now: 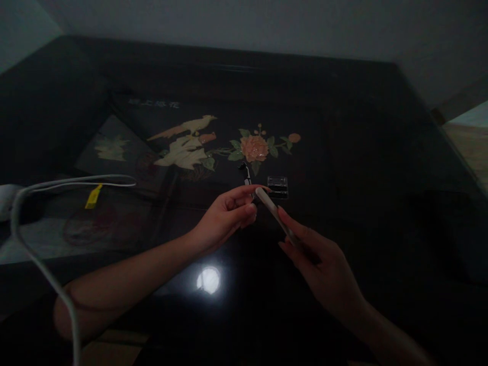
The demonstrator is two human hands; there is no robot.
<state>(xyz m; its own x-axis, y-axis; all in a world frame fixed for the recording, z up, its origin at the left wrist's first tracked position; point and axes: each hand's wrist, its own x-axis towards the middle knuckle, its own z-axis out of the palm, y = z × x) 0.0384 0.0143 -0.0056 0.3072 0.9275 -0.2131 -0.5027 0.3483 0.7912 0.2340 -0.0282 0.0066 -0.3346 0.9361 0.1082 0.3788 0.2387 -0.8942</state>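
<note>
One stick, pinched in the right hand and pointing to eleven o'clock, could slip if that pinch loosens and knock the case at two o'clock from the left hand, whose hold I cannot tell.

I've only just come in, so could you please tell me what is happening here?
A person's right hand grips a slim pale stick, its tip beside the left hand; whether the left hand holds anything is hard to tell. A small clear case lies just beyond on the dark table.
</note>
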